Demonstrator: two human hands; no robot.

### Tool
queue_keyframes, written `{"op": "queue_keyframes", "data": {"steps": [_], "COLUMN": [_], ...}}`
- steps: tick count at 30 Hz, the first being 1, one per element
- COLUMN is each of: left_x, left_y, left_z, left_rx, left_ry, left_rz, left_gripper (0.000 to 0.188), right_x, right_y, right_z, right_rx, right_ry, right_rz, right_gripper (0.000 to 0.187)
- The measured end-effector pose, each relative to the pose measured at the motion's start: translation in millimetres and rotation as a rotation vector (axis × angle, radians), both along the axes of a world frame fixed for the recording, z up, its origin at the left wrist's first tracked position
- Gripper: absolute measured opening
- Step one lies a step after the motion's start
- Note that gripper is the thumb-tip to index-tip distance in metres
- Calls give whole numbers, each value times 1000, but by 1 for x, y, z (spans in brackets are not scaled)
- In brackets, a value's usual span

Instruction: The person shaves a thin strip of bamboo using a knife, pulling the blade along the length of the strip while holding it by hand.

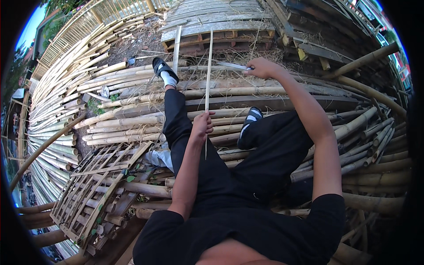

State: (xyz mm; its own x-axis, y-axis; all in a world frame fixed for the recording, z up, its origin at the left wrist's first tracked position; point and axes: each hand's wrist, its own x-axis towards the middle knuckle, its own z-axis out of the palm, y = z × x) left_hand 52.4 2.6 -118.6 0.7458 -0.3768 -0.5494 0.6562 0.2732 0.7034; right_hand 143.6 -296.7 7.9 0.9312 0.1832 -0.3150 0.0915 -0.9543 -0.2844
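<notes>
My left hand [202, 125] is closed around a long, thin bamboo strip [209, 73], which stands out ahead of me with its short end showing below the fist. Farther out and to the right, my right hand [261, 68] grips the handle of a knife [233, 66]. Its pale blade points left toward the strip; a small gap seems to lie between them. Another flat bamboo strip [176, 48] leans upward beside my left foot, touched by neither hand.
Bamboo poles [132, 119] lie stacked under and around my legs. A wooden pallet [216, 26] stands ahead, with stacked timber [318, 35] to its right. A woven bamboo lattice [95, 194] rests at lower left. Slanting poles [366, 59] jut in from the right. Shavings litter the ground.
</notes>
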Motion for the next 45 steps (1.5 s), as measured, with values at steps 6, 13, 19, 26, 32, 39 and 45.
{"op": "queue_keyframes", "data": {"steps": [6,13,19,26,32,39,45], "left_x": [0,-3,-9,-16,-13,-7,-8], "left_y": [-1,4,2,-1,-1,-9,-20], "left_z": [31,63,87,88,79,96,146], "left_rx": [-96,-173,-211,-210,-101,512,845], "left_ry": [-63,-136,-161,-206,-268,-647,-883], "left_rz": [-7,-30,-64,-168,-244,-27,57], "left_gripper": [32,33,36,32,31,36,39], "right_x": [-8,-11,-3,-2,-4,-15,-31], "right_y": [26,43,46,49,50,76,110], "right_z": [1,5,14,21,20,18,23], "right_rx": [43,143,359,1026,1276,1251,1373], "right_ry": [-68,-189,-275,-133,-129,-246,-237], "right_rz": [170,194,-87,-463,-524,-491,-461], "right_gripper": [45,42,45,40,29,27,20]}}
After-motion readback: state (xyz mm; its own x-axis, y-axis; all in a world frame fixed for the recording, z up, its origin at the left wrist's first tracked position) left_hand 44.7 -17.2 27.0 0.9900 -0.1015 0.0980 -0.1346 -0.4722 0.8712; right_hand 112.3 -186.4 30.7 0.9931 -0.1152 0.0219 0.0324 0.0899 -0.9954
